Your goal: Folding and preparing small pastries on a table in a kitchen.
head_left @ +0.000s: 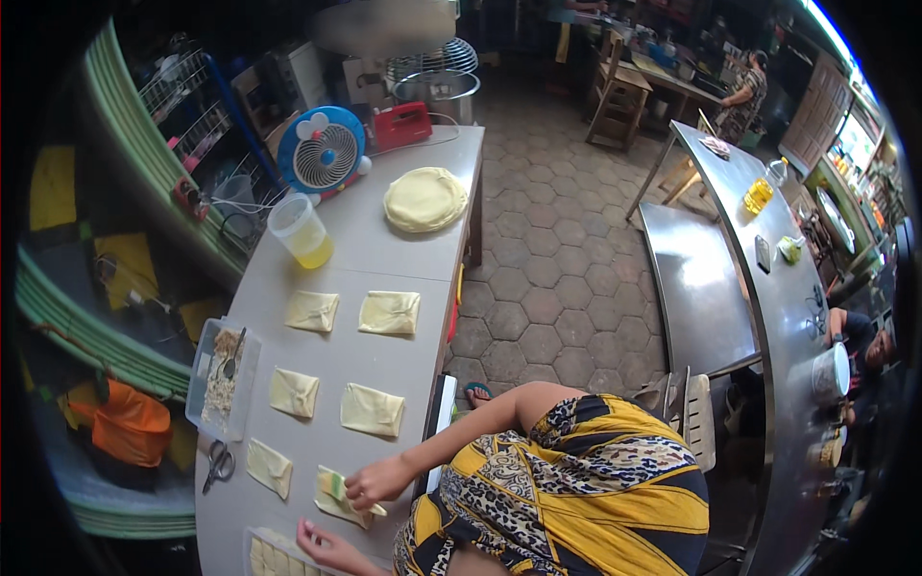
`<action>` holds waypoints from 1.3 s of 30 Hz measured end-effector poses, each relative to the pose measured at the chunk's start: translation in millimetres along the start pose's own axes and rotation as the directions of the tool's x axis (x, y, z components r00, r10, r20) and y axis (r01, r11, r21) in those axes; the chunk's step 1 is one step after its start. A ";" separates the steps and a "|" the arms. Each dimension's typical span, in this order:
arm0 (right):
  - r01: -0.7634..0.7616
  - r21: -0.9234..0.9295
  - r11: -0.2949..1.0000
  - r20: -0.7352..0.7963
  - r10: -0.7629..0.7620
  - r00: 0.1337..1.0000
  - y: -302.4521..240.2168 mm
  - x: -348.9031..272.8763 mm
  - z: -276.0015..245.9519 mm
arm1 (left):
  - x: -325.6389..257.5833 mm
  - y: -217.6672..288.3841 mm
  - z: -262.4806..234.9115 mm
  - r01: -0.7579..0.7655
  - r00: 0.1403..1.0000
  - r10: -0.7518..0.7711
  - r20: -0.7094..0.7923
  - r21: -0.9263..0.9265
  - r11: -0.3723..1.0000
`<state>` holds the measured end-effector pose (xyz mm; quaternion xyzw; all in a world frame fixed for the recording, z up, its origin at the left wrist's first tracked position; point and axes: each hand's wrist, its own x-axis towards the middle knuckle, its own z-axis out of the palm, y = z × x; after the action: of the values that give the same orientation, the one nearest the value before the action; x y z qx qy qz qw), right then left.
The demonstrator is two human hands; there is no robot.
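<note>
At the left of the frame, a clear tub (247, 391) of crumbly filling lies above scissors (221, 465). Toward the bottom, the left hand (331, 549), fingers loosely parted, is near a tray of pale pieces (252, 534); its grip cannot be told. Right of it, at lower centre, the right hand (376, 482), fingers narrowed, touches a dough parcel (348, 508) with a green strip (330, 483).

**Head Camera Facing Down and Forward**

A wide fisheye view is taken from head height. The left hand (331, 551) and right hand (380, 483) are seen from above, near the lower edge; the white table (370, 261) is covered closely, the paved floor (547, 230) and steel table (789, 331) from farther off.
</note>
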<state>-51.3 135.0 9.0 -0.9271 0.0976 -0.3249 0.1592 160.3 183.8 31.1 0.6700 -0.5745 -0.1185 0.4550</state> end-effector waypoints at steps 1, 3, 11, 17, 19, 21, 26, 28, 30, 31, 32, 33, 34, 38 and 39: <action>-0.009 0.000 1.000 -0.007 0.009 1.000 -5.2 -4.9 -2.5 | 7.5 3.0 -4.6 -0.013 0.997 0.018 -0.080 0.071 0.997; 0.026 -0.016 1.000 0.015 -0.025 1.000 -12.9 -10.4 -5.8 | 15.7 10.7 -5.7 -0.030 0.983 0.060 -0.173 0.171 0.985; -0.104 0.258 0.961 0.013 0.104 0.995 5.0 -20.1 -31.1 | 13.4 64.6 17.5 -0.060 0.968 0.071 -0.242 0.052 0.997; -0.363 0.336 0.869 -0.138 0.426 0.894 23.5 -20.5 -88.5 | -3.5 94.6 5.9 0.198 0.895 -0.158 -0.416 0.056 0.979; -0.350 0.363 0.864 -0.135 0.420 0.898 23.2 -13.3 -84.6 | -21.2 93.6 4.5 0.295 0.873 -0.232 -0.429 0.086 0.952; -0.218 0.325 0.920 -0.128 0.271 0.954 17.1 -8.7 -78.6 | -36.6 91.4 5.4 0.359 0.861 -0.290 -0.418 0.094 0.929; -0.038 0.056 0.998 0.086 0.033 0.996 21.1 -11.3 -50.8 | -54.5 91.8 26.4 0.318 0.934 -0.296 -0.199 0.091 0.944; -0.130 0.014 0.991 0.042 0.130 0.991 34.0 -10.1 -44.2 | -54.3 94.1 26.2 0.316 0.938 -0.303 -0.171 0.056 0.947; -0.182 0.056 0.982 0.045 0.179 0.983 35.4 -13.7 -44.9 | -51.4 81.5 29.2 0.294 0.949 -0.287 -0.132 0.035 0.955; -0.138 0.093 0.986 0.057 0.133 0.989 32.3 -9.5 -47.6 | -47.6 82.0 25.4 0.317 0.943 -0.309 -0.119 0.057 0.947; -0.092 0.133 0.987 0.064 0.084 0.994 31.3 -2.5 -56.5 | -45.8 74.3 22.0 0.307 0.946 -0.298 -0.127 0.059 0.950; -0.125 0.087 0.988 0.031 0.122 0.992 34.0 3.8 -72.2 | -44.8 64.4 18.9 0.274 0.956 -0.264 -0.125 0.065 0.960; -0.237 0.158 0.959 -0.026 0.244 0.969 38.7 8.1 -91.8 | -37.3 62.1 20.6 0.287 0.955 -0.279 -0.095 0.082 0.954; -0.448 0.006 0.894 -0.597 0.362 0.716 96.0 -7.1 -182.9 | 6.0 76.3 56.4 0.148 0.985 -0.150 0.084 0.031 0.989; -0.518 -0.067 0.853 -0.703 0.328 0.631 109.1 -11.2 -215.5 | 14.7 83.9 68.5 0.125 0.983 -0.124 0.136 0.004 0.992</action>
<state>-204.9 -13.2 122.6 -0.7097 0.4068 -0.5720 0.0614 62.6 144.7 60.8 0.6939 -0.5607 -0.1935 0.4082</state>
